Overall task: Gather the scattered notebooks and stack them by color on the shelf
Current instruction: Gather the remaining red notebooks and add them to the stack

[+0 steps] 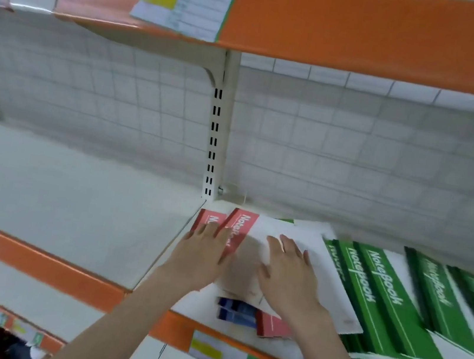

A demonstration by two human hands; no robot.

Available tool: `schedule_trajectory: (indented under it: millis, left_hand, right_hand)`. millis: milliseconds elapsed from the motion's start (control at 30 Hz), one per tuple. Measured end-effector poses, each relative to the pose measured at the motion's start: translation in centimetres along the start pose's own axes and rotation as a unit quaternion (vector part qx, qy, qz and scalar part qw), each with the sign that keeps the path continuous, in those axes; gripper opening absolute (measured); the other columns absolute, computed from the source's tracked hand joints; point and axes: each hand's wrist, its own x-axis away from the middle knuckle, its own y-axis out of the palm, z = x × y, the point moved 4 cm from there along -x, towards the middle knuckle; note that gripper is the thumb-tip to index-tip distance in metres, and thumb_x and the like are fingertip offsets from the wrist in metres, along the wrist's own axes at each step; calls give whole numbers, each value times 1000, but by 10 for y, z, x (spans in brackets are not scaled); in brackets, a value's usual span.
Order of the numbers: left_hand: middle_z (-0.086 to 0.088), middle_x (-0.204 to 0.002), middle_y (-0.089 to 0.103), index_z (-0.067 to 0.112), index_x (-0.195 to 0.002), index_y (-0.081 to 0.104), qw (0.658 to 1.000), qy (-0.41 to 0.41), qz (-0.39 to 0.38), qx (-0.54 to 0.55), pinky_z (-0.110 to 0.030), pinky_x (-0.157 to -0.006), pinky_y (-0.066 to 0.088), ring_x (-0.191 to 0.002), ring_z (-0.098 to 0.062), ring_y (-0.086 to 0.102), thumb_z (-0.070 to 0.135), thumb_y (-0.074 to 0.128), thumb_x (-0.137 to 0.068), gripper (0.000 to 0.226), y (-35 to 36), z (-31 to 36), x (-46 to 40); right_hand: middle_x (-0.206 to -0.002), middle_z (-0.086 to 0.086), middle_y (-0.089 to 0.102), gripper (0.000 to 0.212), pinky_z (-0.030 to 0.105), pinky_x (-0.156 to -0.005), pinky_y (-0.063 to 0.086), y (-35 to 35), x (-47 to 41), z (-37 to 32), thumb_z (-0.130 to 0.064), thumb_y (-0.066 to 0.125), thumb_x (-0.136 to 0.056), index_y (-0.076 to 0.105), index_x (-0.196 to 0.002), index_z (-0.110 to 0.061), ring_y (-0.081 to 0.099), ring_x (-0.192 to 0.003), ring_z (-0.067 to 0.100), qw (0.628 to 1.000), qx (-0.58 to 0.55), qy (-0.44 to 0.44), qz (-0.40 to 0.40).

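Both hands, left hand [202,251] and right hand [292,270], lie flat with fingers spread on the red notebooks [240,226] atop the shelf [71,199], seemingly squaring that pile, beside the fanned green notebooks [382,295].

We count two red notebooks [235,228] side by side at the back of the shelf [69,208], and part of a third red one [273,324] at the front edge. At least four green notebooks [382,295] fan out to the right; blur hides any others. Two blue spines [235,311] show under the white covers. Two hands, the left [202,254] and the right [289,271], lie flat on them.
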Motion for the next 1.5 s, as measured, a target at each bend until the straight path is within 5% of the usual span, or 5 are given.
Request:
schedule_trajectory:
  millis: [533,900,1100,1300,1500]
  left_hand:
    - [-4,-111,56,15,-116,52,973,-12,-123,194,-37,-93,48,-110,-25,53,57,74,-69,67,22,-22,-57]
    - [-10,-104,65,9,-122,46,814,-106,-48,569,-35,-75,55,-89,-21,65,10,55,-92,31,14,-25,-74]
    - [0,-85,74,25,-110,59,688,-103,-152,702,-25,-55,55,-71,-15,72,24,46,-100,17,12,-4,-75]
    - [-1,-112,65,16,-114,58,964,39,-51,257,-24,-86,48,-101,-16,61,32,47,-97,26,17,-11,-72]
    - [-2,-127,49,20,-137,36,959,49,-94,263,-28,-93,40,-117,-22,44,43,65,-83,65,30,12,-52]
  right_hand:
    - [-156,2,20,53,30,-118,6,15,-17,5,-38,35,-100,23,-148,-17,12,-145,15,994,-17,103,33]
    - [-159,-14,-3,103,42,-112,-17,19,-8,-21,-93,22,-65,1,-150,-39,-10,-145,6,991,-124,7,-41]
    - [-160,-4,-11,85,41,-117,-5,12,-7,-19,-41,47,-95,-19,-147,-30,-8,-147,16,999,-34,11,-10]
    - [-160,-5,-5,73,40,-120,-1,8,-5,-10,-13,37,-98,-13,-150,-28,-6,-147,14,996,-76,41,14]
    - [-160,-2,-5,72,43,-119,-5,15,-5,-10,-15,36,-97,-10,-151,-27,-7,-147,16,996,-60,58,-2]
